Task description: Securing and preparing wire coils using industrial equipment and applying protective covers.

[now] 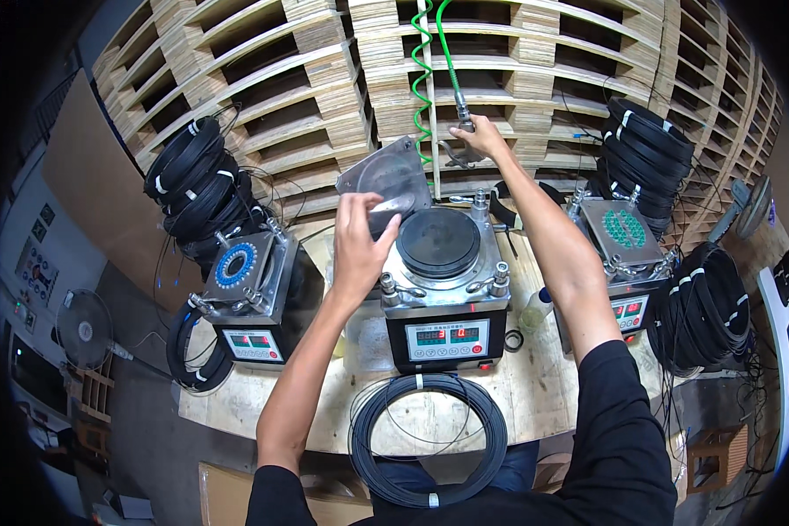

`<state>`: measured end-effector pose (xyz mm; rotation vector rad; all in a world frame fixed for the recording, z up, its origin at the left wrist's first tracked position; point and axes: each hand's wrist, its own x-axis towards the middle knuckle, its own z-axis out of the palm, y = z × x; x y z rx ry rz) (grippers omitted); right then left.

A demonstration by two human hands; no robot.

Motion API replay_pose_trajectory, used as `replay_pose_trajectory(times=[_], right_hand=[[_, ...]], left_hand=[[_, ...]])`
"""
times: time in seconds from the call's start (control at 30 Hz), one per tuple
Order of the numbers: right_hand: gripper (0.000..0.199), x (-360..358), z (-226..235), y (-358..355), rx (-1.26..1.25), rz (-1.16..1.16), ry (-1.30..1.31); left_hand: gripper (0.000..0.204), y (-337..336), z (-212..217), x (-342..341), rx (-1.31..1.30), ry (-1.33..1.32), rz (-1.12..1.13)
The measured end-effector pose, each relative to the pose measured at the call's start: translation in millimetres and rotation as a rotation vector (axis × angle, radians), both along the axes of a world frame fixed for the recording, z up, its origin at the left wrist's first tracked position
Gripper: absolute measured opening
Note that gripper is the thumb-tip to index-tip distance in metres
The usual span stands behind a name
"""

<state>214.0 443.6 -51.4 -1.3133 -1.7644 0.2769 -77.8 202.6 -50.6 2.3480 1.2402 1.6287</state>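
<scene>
My left hand [359,241] is closed on the near side of a tilted square metal plate [394,171] with a round middle part. The plate is raised at the back left of the central polishing machine [444,340]. On that machine, the round black polishing disc [438,238] lies uncovered, with metal clamp posts around it. Further back, my right hand [479,136] is wrapped round an air blow gun [464,112], which hangs from a green hose [447,48]. The gun's nozzle is close to the plate's right side. My fingers partly hide the plate's near edge.
A polishing machine with blue connectors [236,265] stands left, another with green connectors [624,229] right. Black cable coils [197,175] are stacked beside both. One cable coil [366,465] overhangs the wooden table's [324,421] front edge. Wooden pallets [307,88] rise behind.
</scene>
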Motion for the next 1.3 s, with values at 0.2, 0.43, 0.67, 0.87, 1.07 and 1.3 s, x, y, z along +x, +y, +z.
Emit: replay_pose_trajectory(times=[0.2, 0.43, 0.67, 0.87, 1.07, 1.3], right_hand=[[0.047, 57.5, -18.9, -1.1, 0.082, -0.124, -0.098], [0.030, 58.2, -29.6, -156.9, 0.275, -0.185, 0.065], [0.054, 65.0, -187.8, -361.1, 0.042, -0.430, 0.419], [0.071, 66.1, -267.5, -357.4, -0.134, -0.360, 0.414], [0.068, 76.4, -197.5, -328.8, -0.077, -0.242, 0.366], [0.074, 40.3, 8.1, -302.3, -0.017, 0.004, -0.391]], left_hand=[[0.022, 7.5, 16.4, 40.2, -0.034, 0.120, -0.159], [0.037, 32.1, -27.2, -23.6, -0.134, -0.127, 0.204], [0.034, 67.4, -73.4, -39.1, -0.496, -0.146, -0.115], [0.028, 68.5, -85.6, -32.3, -0.398, -0.170, -0.055], [0.035, 63.5, -93.0, -29.1, -0.268, -0.141, -0.002], [0.040, 62.9, -103.2, -36.3, -0.245, -0.162, 0.075]])
